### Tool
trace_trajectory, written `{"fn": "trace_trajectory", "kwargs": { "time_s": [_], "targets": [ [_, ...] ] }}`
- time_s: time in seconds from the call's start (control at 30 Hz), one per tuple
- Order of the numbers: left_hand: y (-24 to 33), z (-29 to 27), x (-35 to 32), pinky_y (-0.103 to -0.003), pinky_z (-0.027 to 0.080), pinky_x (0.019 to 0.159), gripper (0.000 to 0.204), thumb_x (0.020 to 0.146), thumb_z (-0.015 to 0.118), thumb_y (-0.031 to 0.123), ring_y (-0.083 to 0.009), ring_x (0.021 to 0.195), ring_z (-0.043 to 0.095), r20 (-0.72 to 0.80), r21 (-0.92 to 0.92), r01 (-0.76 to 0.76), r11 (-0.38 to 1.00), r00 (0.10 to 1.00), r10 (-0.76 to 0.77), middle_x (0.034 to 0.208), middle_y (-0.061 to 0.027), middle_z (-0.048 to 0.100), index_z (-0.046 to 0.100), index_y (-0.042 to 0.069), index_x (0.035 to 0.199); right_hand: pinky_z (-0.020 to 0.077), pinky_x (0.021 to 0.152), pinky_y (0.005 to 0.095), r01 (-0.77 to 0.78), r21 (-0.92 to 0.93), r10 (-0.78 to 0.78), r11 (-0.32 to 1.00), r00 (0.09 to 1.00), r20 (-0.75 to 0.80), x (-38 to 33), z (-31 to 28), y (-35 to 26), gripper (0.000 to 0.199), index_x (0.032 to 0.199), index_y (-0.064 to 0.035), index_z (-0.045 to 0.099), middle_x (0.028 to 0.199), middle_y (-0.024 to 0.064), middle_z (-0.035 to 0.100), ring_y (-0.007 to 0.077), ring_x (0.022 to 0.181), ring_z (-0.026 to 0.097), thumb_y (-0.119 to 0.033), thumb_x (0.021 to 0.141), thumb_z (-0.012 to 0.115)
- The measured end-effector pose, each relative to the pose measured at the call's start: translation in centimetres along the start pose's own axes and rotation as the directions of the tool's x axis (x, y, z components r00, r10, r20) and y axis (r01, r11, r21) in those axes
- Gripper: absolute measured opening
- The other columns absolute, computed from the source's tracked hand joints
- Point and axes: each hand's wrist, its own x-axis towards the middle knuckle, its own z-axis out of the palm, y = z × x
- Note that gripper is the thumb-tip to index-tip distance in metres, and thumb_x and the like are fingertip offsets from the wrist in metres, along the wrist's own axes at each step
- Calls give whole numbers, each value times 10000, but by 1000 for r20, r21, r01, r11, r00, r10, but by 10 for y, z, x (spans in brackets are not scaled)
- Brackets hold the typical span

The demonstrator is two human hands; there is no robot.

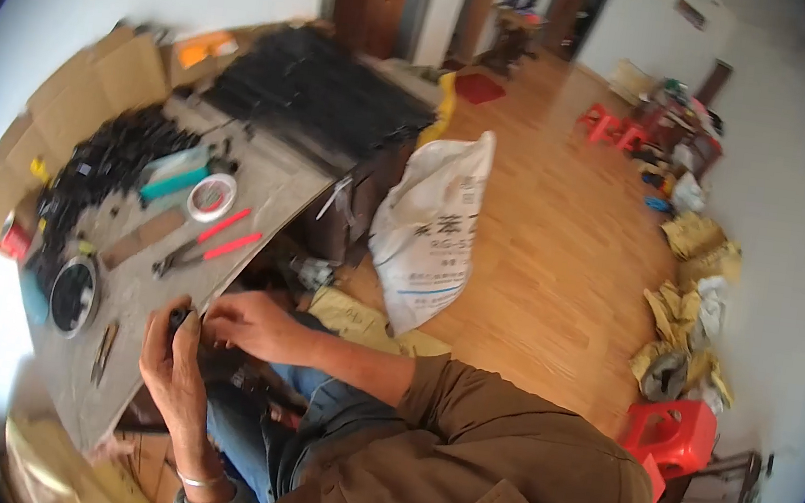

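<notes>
Near the front edge of the grey worktable (277,171), my left hand (172,369) is raised with its fingers closed around a small black piece (177,318). Only a bit of that piece shows between the fingertips, so its exact kind is unclear. My right hand (258,326) is close beside it, fingers bent and pinched together toward the left hand; whatever they hold is hidden. Pliers with red handles (223,242) lie on the tabletop beyond both hands. To the left are a round tub with black contents (93,302) and a thin brownish tool (104,353).
A heap of small black parts (102,159) lies against cardboard (108,75). Long black strips (302,88) are stacked at the table's far end. A round tin (212,198) and teal box (175,183) sit mid-table. A white woven sack (429,240) stands on the floor; red stools (671,435) are right.
</notes>
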Motion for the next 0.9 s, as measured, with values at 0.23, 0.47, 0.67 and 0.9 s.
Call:
{"fn": "trace_trajectory", "kwargs": {
  "time_s": [0.23, 0.47, 0.67, 0.9],
  "targets": [
    [-18, -7, 12, -266, 466, 762, 246, 882, 604, 138, -125, 836, 578, 140, -63, 102, 993, 986, -92, 926, -58, 641, 634, -15, 1073, 510, 599, 246, -86, 88, 78, 992, 993, 90, -3, -11, 8, 95, 959, -15, 609, 778, 29, 621, 86, 680, 594, -83, 934, 548],
    [-30, -5, 13, -228, 467, 723, 218, 904, 613, 121, -80, 808, 563, 196, -234, 184, 955, 971, -140, 852, -28, 625, 592, -21, 1068, 508, 614, 225, -204, 232, 146, 951, 959, 242, 3, -14, 0, 141, 959, -12, 594, 806, 11, 605, 75, 716, 592, -148, 954, 558],
    [-31, -10, 16, -226, 464, 654, 221, 917, 618, 184, -80, 725, 556, 278, -223, 245, 944, 944, -179, 827, -42, 581, 540, 7, 1023, 517, 618, 233, -253, 195, 168, 948, 914, 370, 7, -20, 1, 159, 972, -5, 592, 777, 23, 601, 86, 691, 594, -159, 954, 559],
    [-40, -14, 13, -226, 461, 659, 261, 958, 558, 277, -78, 727, 547, 385, -402, 323, 857, 909, -162, 808, -25, 566, 529, 25, 1022, 511, 624, 232, -248, 145, 178, 958, 908, 378, 13, -12, 2, 154, 918, -2, 596, 785, 31, 606, 83, 692, 591, -154, 938, 584]
  ]
}}
